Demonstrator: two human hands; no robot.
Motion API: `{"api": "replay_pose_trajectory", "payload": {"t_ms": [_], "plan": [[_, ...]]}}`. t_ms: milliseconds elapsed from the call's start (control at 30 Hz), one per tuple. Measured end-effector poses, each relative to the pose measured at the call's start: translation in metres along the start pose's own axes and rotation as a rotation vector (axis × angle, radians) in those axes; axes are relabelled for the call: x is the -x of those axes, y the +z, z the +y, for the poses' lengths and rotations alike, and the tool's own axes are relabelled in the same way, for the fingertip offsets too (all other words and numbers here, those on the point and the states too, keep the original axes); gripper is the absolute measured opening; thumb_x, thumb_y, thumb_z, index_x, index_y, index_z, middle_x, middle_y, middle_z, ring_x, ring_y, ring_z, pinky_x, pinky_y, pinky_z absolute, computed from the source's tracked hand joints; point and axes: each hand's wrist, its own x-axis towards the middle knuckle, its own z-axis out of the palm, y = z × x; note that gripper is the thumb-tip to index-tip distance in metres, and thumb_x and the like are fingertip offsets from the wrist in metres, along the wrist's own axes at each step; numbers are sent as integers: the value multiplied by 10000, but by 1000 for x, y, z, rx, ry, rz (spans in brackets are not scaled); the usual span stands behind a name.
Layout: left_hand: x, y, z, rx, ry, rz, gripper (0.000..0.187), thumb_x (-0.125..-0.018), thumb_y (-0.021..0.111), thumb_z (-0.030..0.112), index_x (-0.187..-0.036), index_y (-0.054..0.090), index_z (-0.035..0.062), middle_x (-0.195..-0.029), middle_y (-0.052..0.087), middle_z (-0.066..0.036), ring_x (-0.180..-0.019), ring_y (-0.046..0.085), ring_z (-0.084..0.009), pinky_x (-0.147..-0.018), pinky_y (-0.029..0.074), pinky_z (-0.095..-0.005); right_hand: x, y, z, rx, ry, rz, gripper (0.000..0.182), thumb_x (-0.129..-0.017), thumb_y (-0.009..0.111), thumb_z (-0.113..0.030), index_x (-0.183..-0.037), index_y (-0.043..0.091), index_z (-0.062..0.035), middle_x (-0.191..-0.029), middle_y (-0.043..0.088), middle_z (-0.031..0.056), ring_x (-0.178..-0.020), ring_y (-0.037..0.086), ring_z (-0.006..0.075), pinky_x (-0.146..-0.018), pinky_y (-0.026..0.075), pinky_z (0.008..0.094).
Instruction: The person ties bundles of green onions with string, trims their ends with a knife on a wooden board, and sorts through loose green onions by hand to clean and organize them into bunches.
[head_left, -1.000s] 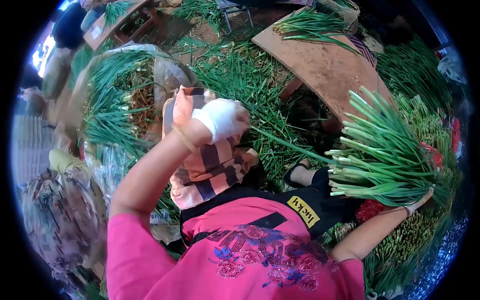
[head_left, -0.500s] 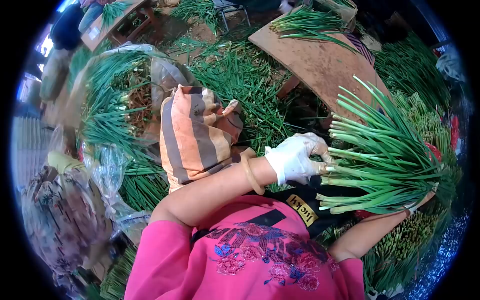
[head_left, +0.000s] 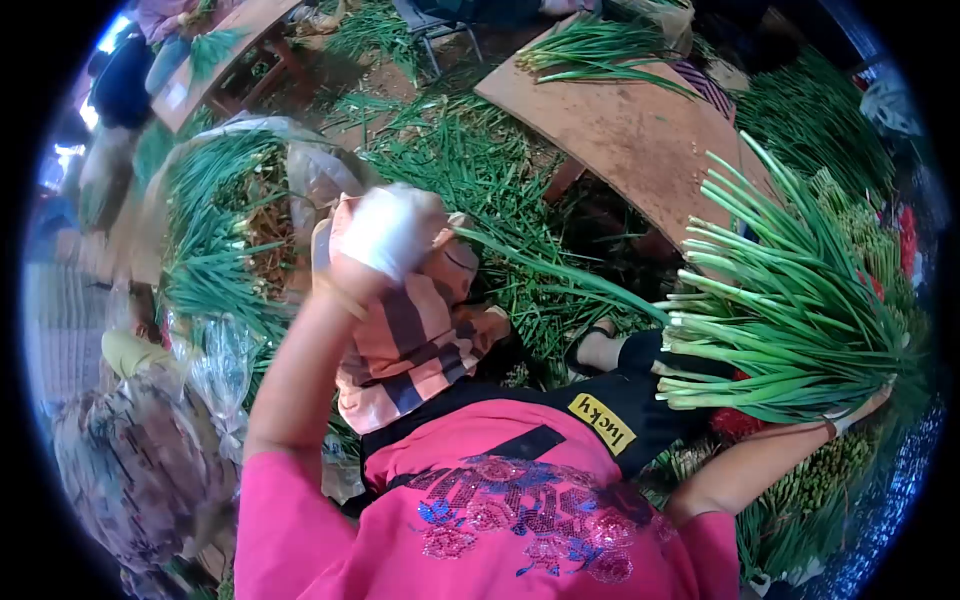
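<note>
My left hand, in a white glove with a bangle at the wrist, is blurred by motion. It is closed on the pale end of one spring onion, whose green leaf stretches right towards the bunch. On the right, a thick fanned bunch of spring onions points its white ends to the left. My right hand holds this bunch from below at the leafy side; most of its fingers are hidden by leaves. Under my left hand lies a striped orange and brown cloth.
A wooden bench ahead carries more spring onions. Cut leaves litter the ground. Left stands a plastic-lined heap of spring onions, near a clear plastic bag and a person in patterned clothing. More bundles lie right.
My left hand has moved from the bunch's white ends up and left, drawing one spring onion along. My right hand stays at the bunch. My foot now shows below the bench.
</note>
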Motion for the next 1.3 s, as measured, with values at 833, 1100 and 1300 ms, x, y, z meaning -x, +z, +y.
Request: {"api": "replay_pose_trajectory", "payload": {"t_ms": [833,1100,1300], "plan": [[-55,3,40,-279,215,-166,191,-811,579,282,-822,690,128,-881,660,-86,-896,630,-262,-703,499,-383,-7,-14,-11,-26,-34,32,554,-917,478,-321,-1391,351,-63,-1246,465,140,-1169,450,264,-1025,363,461],[-145,-57,27,565,49,329,210,-778,656,139,-976,677,73,-940,661,-107,-929,620,-263,-847,479,-331,-8,-20,-10,-15,-40,91,570,-909,496,-323,-1389,348,-55,-1206,482,129,-1136,465,254,-1014,373,449],[-268,-20,-22,369,-31,415,789,-740,732,386,-1361,404,27,-1269,525,-211,-1187,492,-344,-1003,394,-371,-9,9,27,2,62,99,581,-904,510,-325,-1388,346,-49,-1176,495,122,-1112,477,246,-1007,380,439]]}}
